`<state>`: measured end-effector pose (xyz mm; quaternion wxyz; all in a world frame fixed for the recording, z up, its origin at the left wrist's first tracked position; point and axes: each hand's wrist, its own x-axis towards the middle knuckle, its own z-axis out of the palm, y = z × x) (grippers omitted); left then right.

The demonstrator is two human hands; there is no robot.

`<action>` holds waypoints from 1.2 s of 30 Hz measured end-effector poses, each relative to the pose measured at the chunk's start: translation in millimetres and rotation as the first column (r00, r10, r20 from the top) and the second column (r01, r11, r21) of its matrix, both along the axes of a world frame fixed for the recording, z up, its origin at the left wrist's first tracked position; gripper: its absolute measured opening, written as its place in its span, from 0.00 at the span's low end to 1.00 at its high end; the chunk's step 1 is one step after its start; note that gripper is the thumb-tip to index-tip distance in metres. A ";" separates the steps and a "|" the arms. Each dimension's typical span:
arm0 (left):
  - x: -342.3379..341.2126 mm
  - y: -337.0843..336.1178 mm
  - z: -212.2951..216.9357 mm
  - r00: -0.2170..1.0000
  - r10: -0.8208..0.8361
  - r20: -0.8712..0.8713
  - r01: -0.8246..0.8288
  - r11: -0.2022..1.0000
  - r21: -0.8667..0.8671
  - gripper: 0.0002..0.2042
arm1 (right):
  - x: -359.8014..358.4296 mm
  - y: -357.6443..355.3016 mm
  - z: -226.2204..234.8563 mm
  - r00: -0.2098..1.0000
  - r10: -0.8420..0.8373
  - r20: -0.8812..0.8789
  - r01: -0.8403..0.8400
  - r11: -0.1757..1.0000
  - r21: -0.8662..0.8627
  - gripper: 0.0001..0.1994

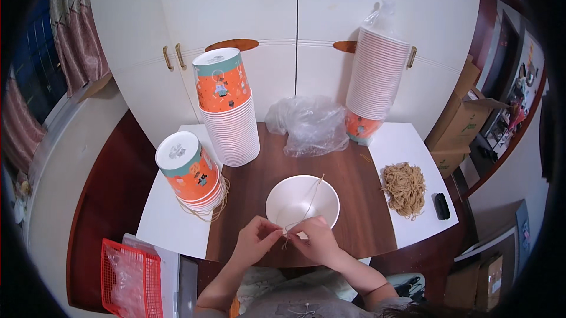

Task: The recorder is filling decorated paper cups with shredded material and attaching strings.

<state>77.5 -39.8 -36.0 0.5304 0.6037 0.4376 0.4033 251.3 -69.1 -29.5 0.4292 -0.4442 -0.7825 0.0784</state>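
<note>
Both hands meet at the near edge of the desk [247, 182], the left hand [254, 239] and right hand [318, 236] each pinching a thin rubber band [303, 206] that stretches up over a white paper bowl [302, 201]. The bowl stands open side up just beyond the fingers, with nothing in it but the band across its mouth. To the left, a short stack of orange bowls [191, 173] sits upside down; a taller stack [227, 109] stands behind it. A crumpled clear plastic bag [309, 124] lies at the back, beside a bagged stack [374, 79]. A heap of rubber bands [404, 188] lies to the right.
</note>
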 end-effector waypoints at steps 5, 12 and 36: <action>9.1 -24.6 -2.2 0.968 0.144 -0.203 -0.075 0.947 0.314 0.07 | -1.3 2.0 -1.6 0.991 -0.099 -0.092 0.099 0.995 -0.010 0.07; 13.0 -25.1 -30.9 0.886 0.354 -0.299 -0.078 0.750 0.657 0.06 | -2.3 -1.2 -0.3 0.993 -0.104 -0.049 0.103 0.995 -0.011 0.09; 12.4 -16.8 -7.4 0.982 0.155 -0.111 -0.055 0.789 0.612 0.09 | -4.4 -2.8 -0.2 0.992 -0.100 -0.076 0.101 0.995 0.007 0.09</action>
